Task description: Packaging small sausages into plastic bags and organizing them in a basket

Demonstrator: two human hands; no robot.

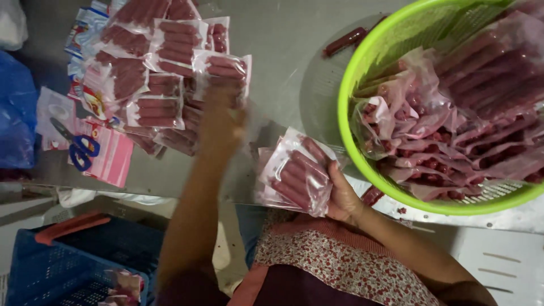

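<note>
Beside basket (362,73) — glossy sausage packs (294,175)

Both forearms are bare, with no sleeves showing along them, no gloves, and no rings or watch that I can make out. An apron (340,266) covers the front, pale with a small red flower print and a plain reddish band along its upper edge.
</note>
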